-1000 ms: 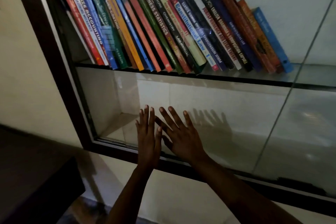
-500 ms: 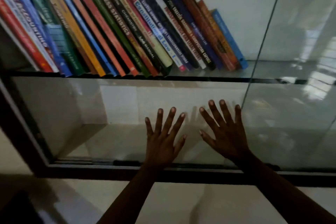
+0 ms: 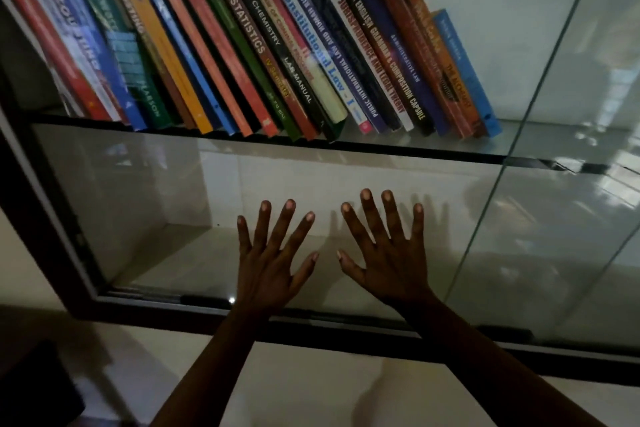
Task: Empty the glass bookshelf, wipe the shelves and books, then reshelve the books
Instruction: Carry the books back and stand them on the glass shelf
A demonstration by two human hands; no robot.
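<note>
The glass bookshelf [image 3: 329,328] is bounded by a dark frame. Its front is covered by a glass pane [image 3: 138,201], whose right edge runs diagonally upward beside a second pane [image 3: 554,253]. Free room is seen behind the glass in the lower compartment. A dark piece of furniture [image 3: 34,388] is set at the near left. The books [image 3: 242,45] (spines of mixed colours, tops leaning left) are packed on the upper shelf [image 3: 433,149]. The left hand [image 3: 266,267] and right hand [image 3: 388,260] are laid flat on the pane below them, fingers spread apart, thumbs near but not touching.
</note>
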